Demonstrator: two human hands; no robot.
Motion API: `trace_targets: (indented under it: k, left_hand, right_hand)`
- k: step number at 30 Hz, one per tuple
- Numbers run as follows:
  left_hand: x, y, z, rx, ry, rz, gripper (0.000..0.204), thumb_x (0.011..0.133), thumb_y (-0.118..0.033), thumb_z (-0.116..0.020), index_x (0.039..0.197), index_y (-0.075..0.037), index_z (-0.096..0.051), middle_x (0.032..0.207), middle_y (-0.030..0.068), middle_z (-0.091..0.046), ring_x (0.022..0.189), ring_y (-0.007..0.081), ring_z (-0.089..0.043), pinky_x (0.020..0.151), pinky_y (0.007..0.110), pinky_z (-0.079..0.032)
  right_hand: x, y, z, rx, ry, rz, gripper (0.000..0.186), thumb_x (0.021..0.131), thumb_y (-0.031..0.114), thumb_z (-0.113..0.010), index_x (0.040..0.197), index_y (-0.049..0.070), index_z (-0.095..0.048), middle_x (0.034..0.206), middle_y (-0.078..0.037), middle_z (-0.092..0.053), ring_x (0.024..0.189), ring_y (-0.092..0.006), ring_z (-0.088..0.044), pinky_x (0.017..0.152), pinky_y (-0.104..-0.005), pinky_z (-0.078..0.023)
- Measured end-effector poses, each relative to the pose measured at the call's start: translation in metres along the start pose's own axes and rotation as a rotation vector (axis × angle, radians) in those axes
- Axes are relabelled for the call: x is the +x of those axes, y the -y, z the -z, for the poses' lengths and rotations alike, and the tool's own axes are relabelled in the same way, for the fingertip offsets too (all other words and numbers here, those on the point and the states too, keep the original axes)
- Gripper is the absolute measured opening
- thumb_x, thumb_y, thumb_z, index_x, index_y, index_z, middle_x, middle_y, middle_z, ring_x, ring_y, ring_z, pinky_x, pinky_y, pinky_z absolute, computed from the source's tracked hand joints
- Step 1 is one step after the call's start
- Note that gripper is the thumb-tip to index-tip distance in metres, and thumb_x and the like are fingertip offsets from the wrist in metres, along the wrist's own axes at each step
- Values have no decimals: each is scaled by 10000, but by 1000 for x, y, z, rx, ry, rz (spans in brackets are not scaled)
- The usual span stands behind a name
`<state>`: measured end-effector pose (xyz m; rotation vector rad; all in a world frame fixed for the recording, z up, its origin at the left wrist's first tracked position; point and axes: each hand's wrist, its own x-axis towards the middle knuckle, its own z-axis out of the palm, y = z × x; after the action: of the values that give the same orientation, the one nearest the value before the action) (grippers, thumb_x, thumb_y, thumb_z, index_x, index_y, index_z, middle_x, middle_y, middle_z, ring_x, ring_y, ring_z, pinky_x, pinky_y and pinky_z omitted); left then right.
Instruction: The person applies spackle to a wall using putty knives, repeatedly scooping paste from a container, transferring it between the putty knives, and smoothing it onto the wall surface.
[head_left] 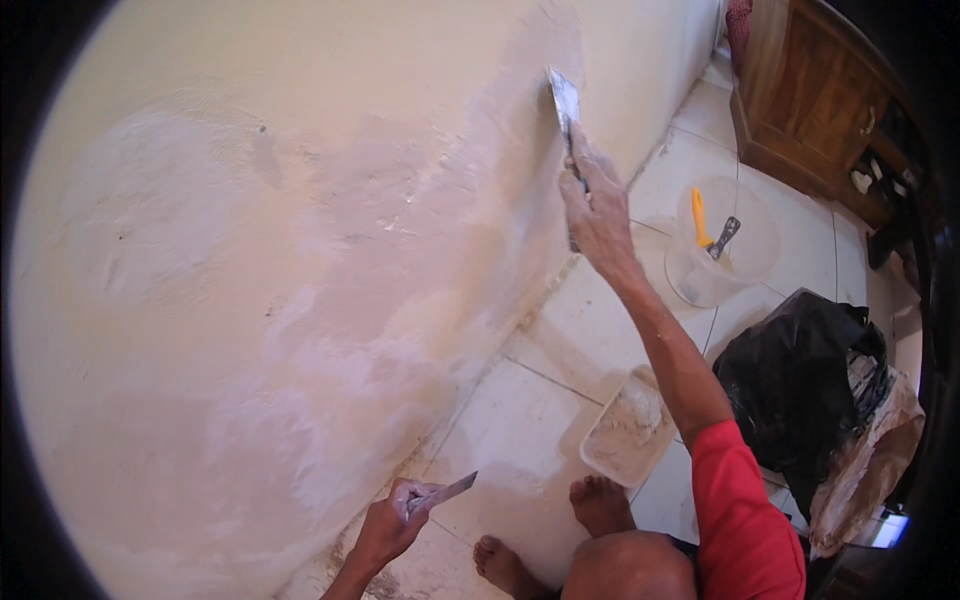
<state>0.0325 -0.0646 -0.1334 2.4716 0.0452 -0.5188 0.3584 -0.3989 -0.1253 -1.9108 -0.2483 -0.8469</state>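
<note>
My right hand (pixel 602 215) is raised to the upper middle, its fingers wrapped round the handle of a putty knife (pixel 565 97). The blade of that knife is at the wall (pixel 250 60), over a damp-looking patch; firm contact is hard to make out. Low down, my left hand (pixel 388 530) grips a second, flat-bladed putty knife (pixel 456 488), its blade pointing up and to the right, apart from the wall. Whitish filler smears both hands. Pinkish-grey patches (pixel 375 180) and whiter filled areas (pixel 160 195) cover much of the cream wall.
On the tiled floor (pixel 560 345) lies a white tray of filler (pixel 630 430), close to my bare feet (pixel 600 505). A translucent bucket (pixel 755 245) holds yellow- and black-handled tools. To the right are a black plastic bag (pixel 790 380), a torn paper sack (pixel 870 470) and a wooden cabinet (pixel 810 90).
</note>
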Motion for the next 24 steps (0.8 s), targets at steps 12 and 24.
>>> trace_targets:
  k: [12,24]
  left_hand:
    - [1,-10,3,-10,36,-3,281,892,-163,-654,1101,-88,-480,867,165,-687,725,367,-674,619,424,-520]
    - [5,-11,8,39,83,113,286,886,-169,-641,1114,-52,-511,903,188,-696,807,369,-690,703,417,-536]
  right_hand:
    - [-56,54,-41,64,260,-188,717,925,195,-583,1527,27,-232,1011,-235,-513,903,-407,-573,831,-440,-479]
    - [16,12,25,300,94,-408,525,937,224,-560,1402,-5,-474,861,-42,-584,782,-109,-548,714,-282,-470]
